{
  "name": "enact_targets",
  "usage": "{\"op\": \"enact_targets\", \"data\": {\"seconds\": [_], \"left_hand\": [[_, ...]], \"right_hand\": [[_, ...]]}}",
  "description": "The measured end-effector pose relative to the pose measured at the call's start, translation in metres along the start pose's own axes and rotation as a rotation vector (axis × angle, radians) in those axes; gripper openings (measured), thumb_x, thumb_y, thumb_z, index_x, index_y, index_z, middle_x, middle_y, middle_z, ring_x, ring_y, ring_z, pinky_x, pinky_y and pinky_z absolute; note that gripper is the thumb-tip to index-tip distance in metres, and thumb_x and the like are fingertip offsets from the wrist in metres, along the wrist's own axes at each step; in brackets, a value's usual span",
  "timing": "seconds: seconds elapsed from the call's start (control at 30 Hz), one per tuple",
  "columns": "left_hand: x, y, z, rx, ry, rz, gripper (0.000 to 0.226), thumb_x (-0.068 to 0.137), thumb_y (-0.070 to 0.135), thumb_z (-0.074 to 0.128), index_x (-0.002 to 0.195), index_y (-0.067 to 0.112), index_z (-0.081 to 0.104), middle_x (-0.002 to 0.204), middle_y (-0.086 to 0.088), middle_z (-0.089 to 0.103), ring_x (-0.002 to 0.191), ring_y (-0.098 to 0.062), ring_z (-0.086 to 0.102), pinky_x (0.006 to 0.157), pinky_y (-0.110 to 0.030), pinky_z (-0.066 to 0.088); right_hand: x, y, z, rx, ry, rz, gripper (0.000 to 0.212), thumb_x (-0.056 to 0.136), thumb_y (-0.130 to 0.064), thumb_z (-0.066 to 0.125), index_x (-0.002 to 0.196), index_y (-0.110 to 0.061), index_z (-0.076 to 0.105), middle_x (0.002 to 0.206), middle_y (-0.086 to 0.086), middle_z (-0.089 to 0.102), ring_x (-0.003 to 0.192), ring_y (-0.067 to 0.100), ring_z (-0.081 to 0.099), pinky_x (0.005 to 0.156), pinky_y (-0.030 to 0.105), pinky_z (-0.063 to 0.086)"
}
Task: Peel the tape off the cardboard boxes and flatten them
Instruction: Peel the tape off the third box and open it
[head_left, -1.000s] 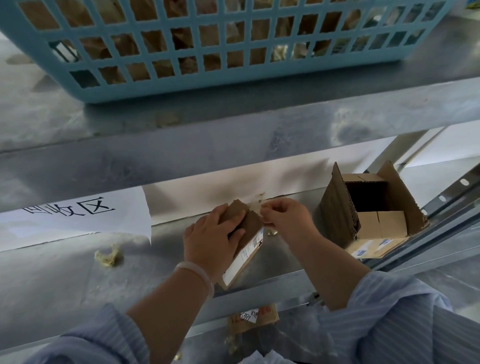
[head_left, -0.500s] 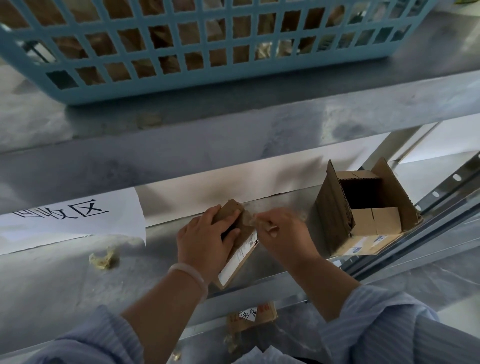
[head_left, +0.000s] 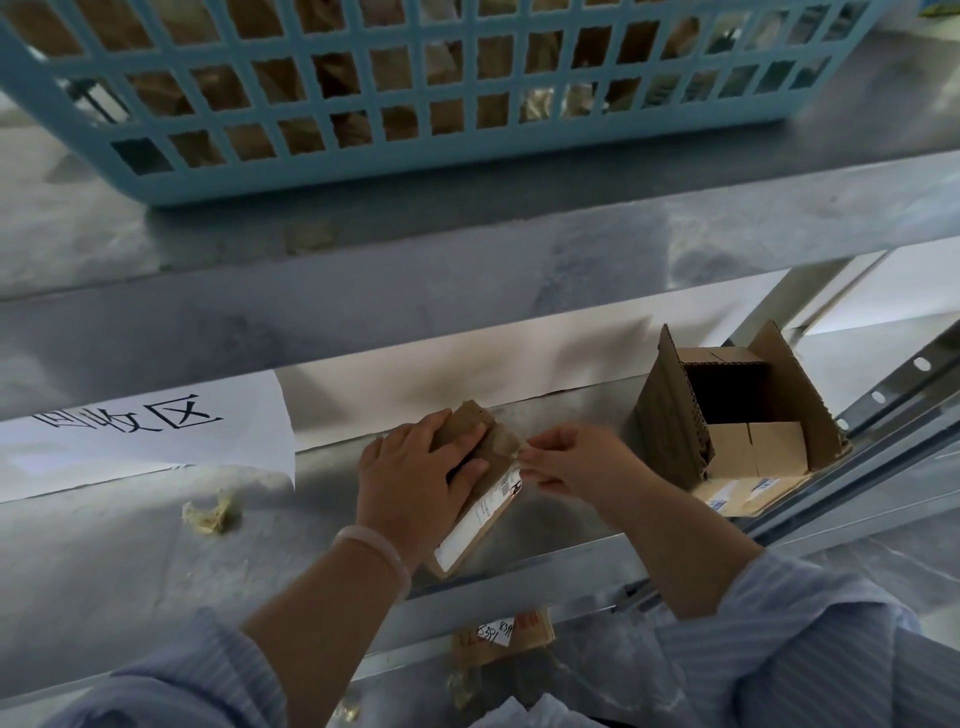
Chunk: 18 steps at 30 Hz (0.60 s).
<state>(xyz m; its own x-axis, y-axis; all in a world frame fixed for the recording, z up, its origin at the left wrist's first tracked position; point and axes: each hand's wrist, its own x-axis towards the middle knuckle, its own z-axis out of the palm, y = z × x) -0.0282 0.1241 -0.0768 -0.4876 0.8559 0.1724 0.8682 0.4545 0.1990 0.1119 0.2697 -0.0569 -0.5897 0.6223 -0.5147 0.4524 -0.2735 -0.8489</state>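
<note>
A small brown cardboard box (head_left: 480, 499) with a white shipping label lies tilted on the metal shelf (head_left: 156, 561). My left hand (head_left: 415, 478) grips its upper part from the left, fingers curled over the top. My right hand (head_left: 576, 462) pinches a strip of clear tape (head_left: 506, 444) at the box's right edge, and the strip stretches from the box to the fingertips. To the right, a larger open cardboard box (head_left: 737, 415) lies on its side with its flaps spread.
A blue plastic basket (head_left: 415, 78) holding cardboard sits on the shelf above. A white paper sign (head_left: 145, 431) lies at the left, with a crumpled wad of tape (head_left: 208, 512) in front of it. More cardboard (head_left: 504, 636) shows below the shelf edge.
My right hand has drawn slightly away from the box with the tape strip between its fingers. My left hand keeps its grip on the box.
</note>
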Motion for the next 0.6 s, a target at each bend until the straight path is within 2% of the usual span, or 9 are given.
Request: {"op": "enact_targets", "data": {"seconds": [0.1,0.23,0.3,0.43,0.53,0.6], "left_hand": [[-0.001,0.001,-0.002,0.012,0.007,0.025,0.061,0.081,0.076,0.03,0.127,0.046,0.056,0.134,0.006,0.055,0.117,-0.021,0.052,0.098,-0.043,0.039],[-0.001,0.001,-0.005,-0.02,-0.024,0.013,0.069,0.072,0.081,0.032,0.13,0.049,0.051,0.138,0.009,0.05,0.121,-0.019,0.048,0.102,-0.041,0.034],[-0.001,0.002,-0.006,-0.027,-0.03,0.005,0.07,0.071,0.081,0.032,0.131,0.049,0.05,0.139,0.01,0.048,0.122,-0.018,0.047,0.103,-0.041,0.033],[0.0,0.001,-0.004,-0.059,-0.013,-0.001,0.068,0.07,0.08,0.035,0.127,0.048,0.055,0.138,0.01,0.05,0.119,-0.018,0.05,0.1,-0.04,0.037],[0.0,0.001,-0.003,-0.061,-0.01,-0.007,0.068,0.07,0.081,0.035,0.126,0.049,0.055,0.138,0.011,0.05,0.119,-0.017,0.05,0.1,-0.04,0.037],[0.0,0.001,-0.004,-0.055,-0.025,-0.007,0.068,0.07,0.081,0.034,0.128,0.05,0.053,0.14,0.013,0.048,0.121,-0.016,0.048,0.102,-0.04,0.035]], "right_hand": [[0.004,0.004,0.001,-0.197,0.072,-0.094,0.012,0.079,-0.018,0.078,0.083,-0.014,0.067,0.077,0.001,0.074,0.085,0.021,0.072,0.084,0.041,0.058],[0.002,0.011,0.003,-0.309,0.184,-0.172,0.016,0.08,-0.023,0.077,0.077,-0.024,0.061,0.079,-0.002,0.071,0.082,0.017,0.07,0.079,0.037,0.058],[0.0,0.017,0.006,-0.258,0.197,-0.167,0.017,0.081,-0.025,0.077,0.08,-0.021,0.06,0.079,-0.003,0.071,0.082,0.015,0.07,0.077,0.034,0.058],[-0.005,0.027,0.017,0.048,0.149,-0.079,0.016,0.085,-0.017,0.072,0.089,-0.01,0.058,0.088,0.005,0.074,0.082,0.015,0.072,0.08,0.036,0.059],[-0.009,0.027,0.02,-0.131,0.302,-0.138,0.011,0.082,-0.023,0.071,0.082,-0.019,0.061,0.078,-0.004,0.072,0.076,0.013,0.068,0.068,0.029,0.056],[-0.014,0.023,0.02,-0.285,0.355,-0.216,0.01,0.084,-0.02,0.067,0.079,-0.021,0.059,0.076,-0.004,0.067,0.073,0.013,0.063,0.059,0.024,0.05]]}}
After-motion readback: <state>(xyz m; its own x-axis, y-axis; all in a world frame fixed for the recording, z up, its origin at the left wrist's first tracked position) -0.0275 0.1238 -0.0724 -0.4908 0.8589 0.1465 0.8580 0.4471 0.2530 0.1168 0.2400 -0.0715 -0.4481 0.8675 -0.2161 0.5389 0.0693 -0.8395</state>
